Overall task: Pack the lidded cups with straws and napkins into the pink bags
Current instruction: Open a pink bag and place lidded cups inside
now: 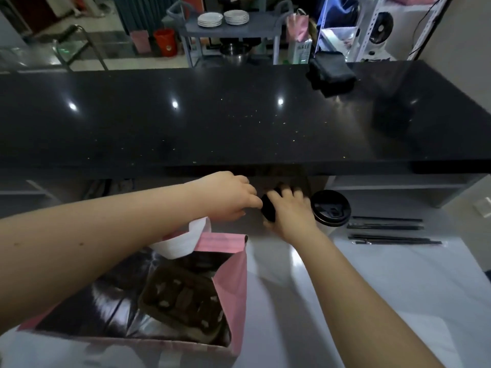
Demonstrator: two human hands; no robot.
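Observation:
An open pink bag [235,274] stands at the near left on the white counter, with a brown cup carrier [183,298] inside and a white handle [183,240] at its far rim. Beyond the bag, both my hands meet on a black lid [269,209], which sits on something hidden under them. My left hand [228,197] pinches the lid's left edge. My right hand [291,208] covers its right side. A lidded cup [330,209] stands just right of my right hand. Several black straws [385,231] lie to the right of that cup.
A raised black countertop [212,123] runs across the view behind my hands, with a folded black cloth [330,73] at its far right. Behind it stand a grey cart with white plates [224,18], a red bucket [165,41] and metal shelving [372,27].

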